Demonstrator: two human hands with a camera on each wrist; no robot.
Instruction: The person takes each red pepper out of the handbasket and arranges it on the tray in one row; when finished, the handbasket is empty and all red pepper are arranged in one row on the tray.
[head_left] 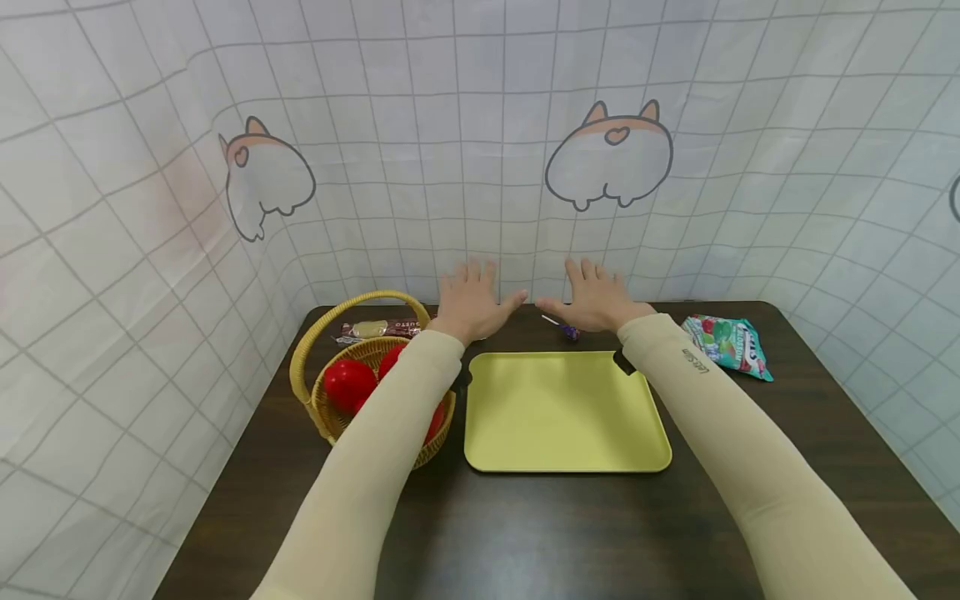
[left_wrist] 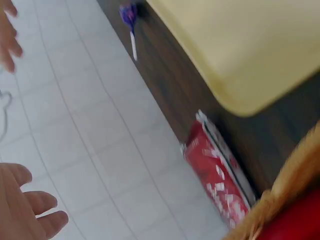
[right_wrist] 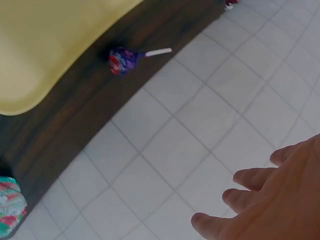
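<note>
Both hands are held out past the far side of the yellow tray, fingers spread, palms down and holding nothing. My left hand hovers near the table's back edge, close to the wicker basket of shiny red round fruits. My right hand is level with it, thumbs pointing toward each other. Under the right hand lies a purple-wrapped lollipop with a white stick. In the left wrist view, the left hand's fingers are apart from a red snack packet.
Behind the basket, a long dark red packet lies along the back edge. A teal candy bag sits at the back right, beyond the right sleeve. A white gridded curtain hangs around the dark wooden table.
</note>
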